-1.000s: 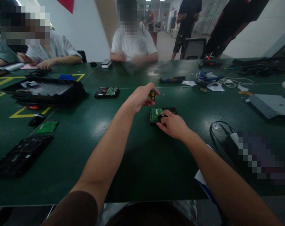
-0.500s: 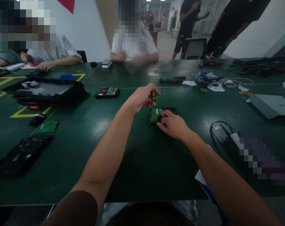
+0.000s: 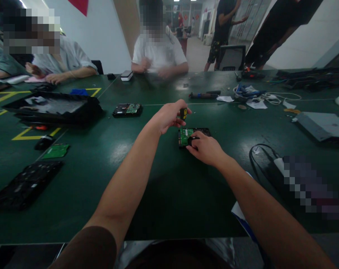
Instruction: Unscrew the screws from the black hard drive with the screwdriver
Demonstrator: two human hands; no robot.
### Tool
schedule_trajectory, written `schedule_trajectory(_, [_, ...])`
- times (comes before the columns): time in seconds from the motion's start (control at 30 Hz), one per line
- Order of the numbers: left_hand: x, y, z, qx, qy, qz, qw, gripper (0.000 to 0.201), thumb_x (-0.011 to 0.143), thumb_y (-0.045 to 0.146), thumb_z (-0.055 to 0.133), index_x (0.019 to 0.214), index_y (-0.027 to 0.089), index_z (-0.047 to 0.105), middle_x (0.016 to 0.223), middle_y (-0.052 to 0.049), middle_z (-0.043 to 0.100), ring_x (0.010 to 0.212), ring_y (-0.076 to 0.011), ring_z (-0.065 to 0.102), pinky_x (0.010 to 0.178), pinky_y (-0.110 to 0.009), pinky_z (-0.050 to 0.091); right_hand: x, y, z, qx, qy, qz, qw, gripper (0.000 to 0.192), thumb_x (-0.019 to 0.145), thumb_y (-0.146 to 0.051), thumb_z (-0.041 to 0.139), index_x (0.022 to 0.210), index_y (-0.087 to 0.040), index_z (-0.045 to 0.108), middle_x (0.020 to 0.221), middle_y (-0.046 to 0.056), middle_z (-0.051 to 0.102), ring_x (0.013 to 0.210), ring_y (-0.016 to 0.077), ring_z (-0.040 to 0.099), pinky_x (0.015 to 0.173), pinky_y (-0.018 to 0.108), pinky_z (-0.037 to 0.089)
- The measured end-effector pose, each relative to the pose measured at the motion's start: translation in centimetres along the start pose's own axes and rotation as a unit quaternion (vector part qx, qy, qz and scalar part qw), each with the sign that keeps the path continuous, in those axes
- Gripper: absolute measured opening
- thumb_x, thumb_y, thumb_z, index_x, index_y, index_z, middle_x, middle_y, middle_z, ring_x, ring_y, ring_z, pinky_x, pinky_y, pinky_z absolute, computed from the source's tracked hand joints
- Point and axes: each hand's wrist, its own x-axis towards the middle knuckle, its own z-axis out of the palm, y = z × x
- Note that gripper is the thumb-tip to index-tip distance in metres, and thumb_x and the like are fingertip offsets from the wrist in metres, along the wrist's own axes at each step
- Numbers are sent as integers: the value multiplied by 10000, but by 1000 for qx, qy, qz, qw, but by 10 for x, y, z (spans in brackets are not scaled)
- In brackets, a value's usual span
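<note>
In front of me on the green table lies a hard drive [image 3: 204,131] with a green circuit board [image 3: 184,136] facing up. My left hand [image 3: 172,114] is closed around the black and yellow handle of a screwdriver [image 3: 183,115], held upright above the board's far left part. Its thin shaft points down; whether the tip sits in a screw cannot be made out. My right hand [image 3: 205,147] is closed at the drive's near side, thumb and fingers on it. A small dark thing shows at those fingertips, its kind unclear.
Another hard drive [image 3: 127,110] lies farther left. A black tray [image 3: 82,112], a loose green board [image 3: 56,151] and a black casing [image 3: 29,183] are at left. A grey metal box [image 3: 323,125] and cables [image 3: 276,98] lie right. People sit across the table.
The screwdriver's handle has turned or shifted very slightly to the right in my left hand. My right hand and the hard drive stay in place.
</note>
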Motion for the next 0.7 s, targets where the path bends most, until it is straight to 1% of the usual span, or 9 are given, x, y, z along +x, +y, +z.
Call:
schedule_trajectory(0.07, [-1,1,2,0,-12,-8,1000,336,811,453,548,971,183,667,834,-96,699,619,-173,664,550,-271,487,0,-1,-1,2,-2,-1,1000,418,1010,-436,462,888,-170,761,1288,127,591,865,201,656,668,322,482])
schedule_trajectory(0.17, [-1,1,3,-28,-35,-23,999,330,805,458,571,964,177,637,847,-106,717,607,-180,670,540,-281,493,-1,-2,-3,3,-6,2,1000,409,1009,-434,469,888,-173,760,1291,124,591,878,202,657,675,318,483])
schedule_trajectory(0.27, [2,-1,1,-57,-44,-25,997,324,799,468,585,931,174,616,865,-116,727,642,-194,689,553,-283,508,-1,-2,-4,-1,-6,5,1000,409,1008,-435,468,889,-173,759,1299,118,589,883,205,657,671,318,486])
schedule_trajectory(0.4, [4,-4,-3,-41,-34,-6,999,326,806,464,572,899,162,652,864,-104,712,630,-170,672,557,-269,499,0,-2,-3,-7,-8,5,1000,425,1009,-447,456,894,-174,761,1303,118,588,868,208,660,654,326,489])
schedule_trajectory(0.5, [4,-4,-4,-21,-20,9,1000,335,804,454,568,914,159,684,832,-93,695,608,-156,649,547,-264,480,0,-2,-2,-9,-7,7,1000,428,1008,-446,456,891,-172,763,1299,119,591,863,209,659,649,325,485])
schedule_trajectory(0.6, [2,-2,-3,-22,-14,3,1000,336,795,447,579,938,159,671,828,-96,694,620,-170,661,538,-266,471,0,-2,-2,-5,-1,2,1000,423,1010,-436,454,888,-171,761,1301,116,593,861,206,660,650,324,480])
schedule_trajectory(0.7, [0,0,0,-39,-18,-17,999,344,799,460,575,963,163,630,827,-105,702,642,-192,680,550,-276,489,0,-1,-2,-3,0,-2,1000,420,1009,-435,456,884,-172,758,1304,117,593,864,208,659,645,325,477])
